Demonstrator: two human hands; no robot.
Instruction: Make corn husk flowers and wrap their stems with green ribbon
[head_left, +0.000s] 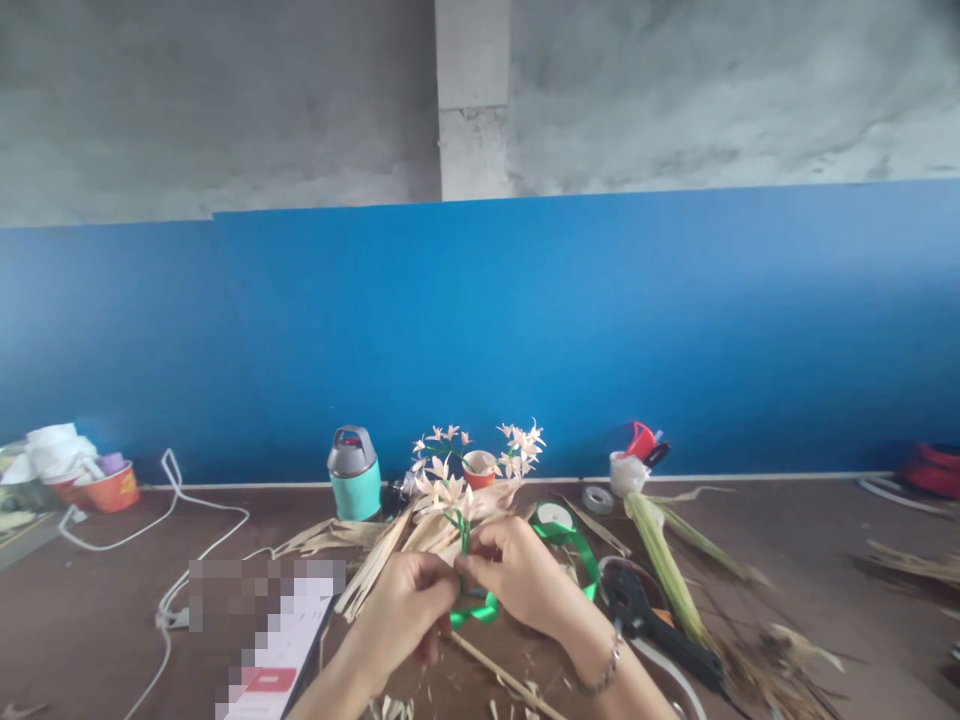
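A small spray of pale, husk-like artificial flowers (448,492) stands upright on a green-wrapped stem (464,540). My left hand (409,605) and my right hand (521,575) meet at that stem, both closed, with fingertips pinched on it from either side. A glossy green ribbon (476,612) loops just below my fingers; whether a fingertip also grips it is hidden. Beyond my right hand lies the ribbon's roll (555,516), with a loose length trailing toward me. Dry corn husks (382,560) spread behind my hands.
Finished-looking flower sprays (521,448) stand at the back near a red paper cup (480,470). A teal flask (355,475) is left of them. On the right are a black glue gun (664,630), a tape roll (598,499) and green stalks (667,570). A white cable (206,550) winds across the left.
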